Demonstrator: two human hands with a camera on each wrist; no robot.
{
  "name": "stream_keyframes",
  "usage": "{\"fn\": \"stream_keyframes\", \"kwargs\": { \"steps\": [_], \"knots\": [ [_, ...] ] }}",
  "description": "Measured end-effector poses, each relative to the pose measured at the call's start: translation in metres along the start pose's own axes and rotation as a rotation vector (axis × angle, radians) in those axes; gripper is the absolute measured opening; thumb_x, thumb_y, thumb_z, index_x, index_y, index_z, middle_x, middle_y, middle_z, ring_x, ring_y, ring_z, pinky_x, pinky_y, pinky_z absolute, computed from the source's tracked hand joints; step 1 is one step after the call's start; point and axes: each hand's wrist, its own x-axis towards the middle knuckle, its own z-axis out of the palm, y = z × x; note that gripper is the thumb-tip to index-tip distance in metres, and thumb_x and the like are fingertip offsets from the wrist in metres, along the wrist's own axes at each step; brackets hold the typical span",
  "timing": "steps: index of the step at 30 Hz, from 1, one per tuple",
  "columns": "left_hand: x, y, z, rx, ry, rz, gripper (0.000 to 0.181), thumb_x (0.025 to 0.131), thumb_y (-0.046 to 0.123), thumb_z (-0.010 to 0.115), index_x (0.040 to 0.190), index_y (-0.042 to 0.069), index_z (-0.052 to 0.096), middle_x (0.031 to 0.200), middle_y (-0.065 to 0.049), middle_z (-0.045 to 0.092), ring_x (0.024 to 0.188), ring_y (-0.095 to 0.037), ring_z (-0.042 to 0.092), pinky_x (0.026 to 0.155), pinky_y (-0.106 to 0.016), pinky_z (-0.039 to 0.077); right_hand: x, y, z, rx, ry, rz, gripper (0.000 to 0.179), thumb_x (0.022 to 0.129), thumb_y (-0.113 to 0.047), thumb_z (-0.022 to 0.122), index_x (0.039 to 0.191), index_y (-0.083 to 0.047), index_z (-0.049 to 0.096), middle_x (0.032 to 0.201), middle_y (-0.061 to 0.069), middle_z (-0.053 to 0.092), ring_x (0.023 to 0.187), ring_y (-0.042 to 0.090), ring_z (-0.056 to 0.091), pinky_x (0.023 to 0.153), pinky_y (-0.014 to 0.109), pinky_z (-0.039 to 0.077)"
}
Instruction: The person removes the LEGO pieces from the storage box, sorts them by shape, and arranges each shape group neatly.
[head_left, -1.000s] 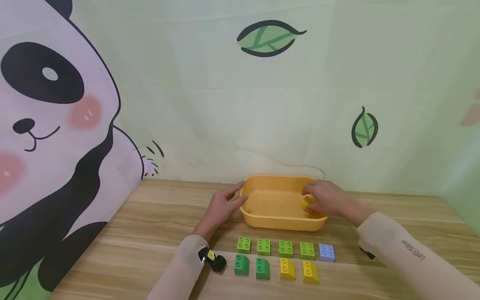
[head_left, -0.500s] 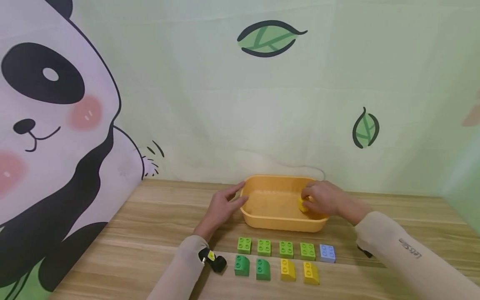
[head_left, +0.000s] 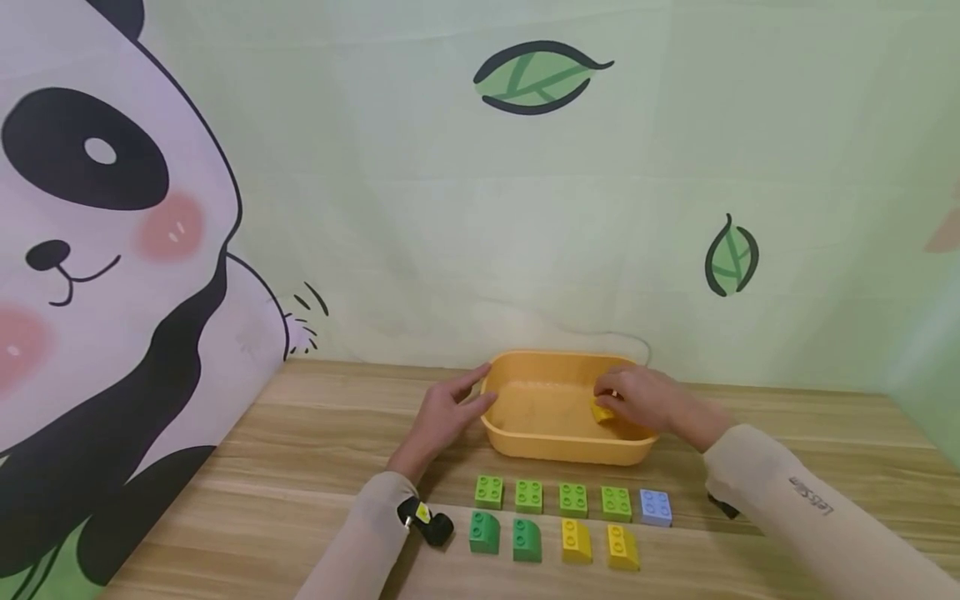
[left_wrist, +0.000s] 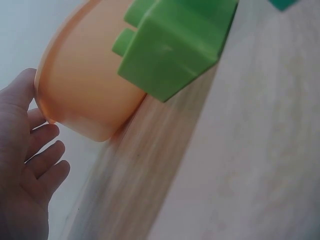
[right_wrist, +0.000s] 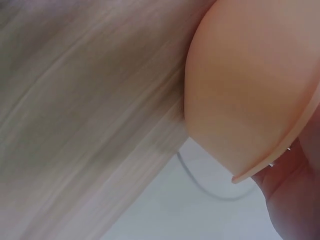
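Observation:
My right hand [head_left: 641, 394] reaches over the right end of a yellow-orange plastic basin [head_left: 566, 446] and pinches a small yellow toy block [head_left: 602, 410] inside it. The fingers partly cover that block. At the basin's left end, the thumb and forefinger of my left hand [head_left: 442, 414] rest on the rim; its other fingers hang loosely below the rim in the left wrist view. In the right wrist view the basin's wall [right_wrist: 245, 95] hides the block, and only part of my right hand [right_wrist: 295, 185] shows beyond the rim.
Before the basin lies a row of several light green blocks [head_left: 528, 496] ending in a blue block [head_left: 656, 507]. Nearer are two dark green curved blocks [head_left: 527, 540] and two yellow sloped blocks [head_left: 576, 540], on a wooden table [head_left: 337, 417]. A printed cloth backdrop [head_left: 405, 208] hangs behind.
My right hand has shifted slightly left inside the basin, moving the yellow block left and turning it. The left hand stays on the rim.

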Motion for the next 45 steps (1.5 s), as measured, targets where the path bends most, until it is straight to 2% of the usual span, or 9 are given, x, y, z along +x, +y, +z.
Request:
{"fn": "stream_keyframes", "kwargs": {
  "steps": [4,8,11,14,24,31,39,45],
  "knots": [
    [0.000,-0.001,0.001,0.003,-0.002,0.012,0.054,0.101,0.024,0.075,0.151,0.010,0.061,0.155,-0.008,0.056,0.143,-0.037,0.051,0.119,-0.049,0.043,-0.001,0.001,0.001,0.072,-0.008,0.000,0.019,0.100,-0.017,0.076,0.109,-0.001,0.074,0.099,0.005,0.073,0.086,0.021,0.064,0.084,0.043,0.062],
    [0.000,-0.002,0.001,0.005,0.000,0.019,0.053,0.101,0.024,0.076,0.150,0.010,0.061,0.155,-0.008,0.056,0.143,-0.036,0.052,0.118,-0.048,0.043,-0.001,0.000,0.000,0.123,-0.056,0.044,0.029,0.094,-0.015,0.083,0.117,0.001,0.072,0.106,0.008,0.072,0.090,0.023,0.066,0.086,0.042,0.063],
    [-0.001,-0.001,0.001,-0.001,0.000,0.017,0.053,0.101,0.023,0.075,0.150,0.010,0.061,0.155,-0.008,0.056,0.143,-0.037,0.052,0.118,-0.049,0.043,0.000,-0.001,0.001,0.131,-0.074,0.069,0.028,0.093,-0.011,0.083,0.117,0.000,0.072,0.106,0.007,0.071,0.093,0.023,0.066,0.089,0.043,0.062],
    [-0.001,-0.001,0.000,-0.006,-0.001,0.010,0.053,0.101,0.022,0.075,0.151,0.010,0.060,0.155,-0.008,0.055,0.143,-0.038,0.051,0.118,-0.049,0.043,0.000,-0.001,0.002,0.123,-0.059,0.064,0.024,0.094,-0.009,0.081,0.114,-0.001,0.072,0.104,0.006,0.071,0.094,0.024,0.065,0.091,0.046,0.061],
    [-0.002,-0.001,0.001,0.003,-0.003,0.002,0.053,0.102,0.024,0.075,0.151,0.011,0.060,0.156,-0.008,0.055,0.142,-0.038,0.052,0.118,-0.049,0.043,-0.013,-0.008,-0.002,0.169,0.050,0.032,0.024,0.095,-0.011,0.079,0.115,0.000,0.072,0.110,0.010,0.073,0.102,0.029,0.068,0.096,0.052,0.060],
    [-0.001,-0.001,0.001,0.005,-0.001,0.000,0.053,0.102,0.024,0.075,0.151,0.011,0.060,0.156,-0.008,0.055,0.143,-0.038,0.051,0.118,-0.049,0.043,-0.029,-0.022,-0.009,0.255,0.130,0.018,0.026,0.096,-0.012,0.079,0.117,-0.001,0.070,0.111,0.009,0.074,0.105,0.033,0.070,0.096,0.055,0.060],
    [0.000,-0.001,0.000,-0.002,-0.002,0.001,0.054,0.102,0.025,0.075,0.151,0.011,0.060,0.156,-0.007,0.055,0.144,-0.035,0.050,0.119,-0.047,0.043,-0.052,-0.038,-0.016,0.254,0.271,-0.036,0.027,0.094,-0.008,0.082,0.118,-0.002,0.071,0.110,0.005,0.073,0.102,0.031,0.070,0.091,0.053,0.062],
    [0.001,-0.002,0.000,-0.002,-0.001,0.000,0.053,0.102,0.024,0.075,0.151,0.011,0.060,0.155,-0.007,0.056,0.144,-0.034,0.050,0.119,-0.047,0.042,-0.067,-0.044,-0.017,0.226,0.332,-0.080,0.029,0.091,-0.004,0.084,0.117,-0.003,0.072,0.109,0.003,0.073,0.099,0.028,0.070,0.087,0.048,0.063]
  ]
}}
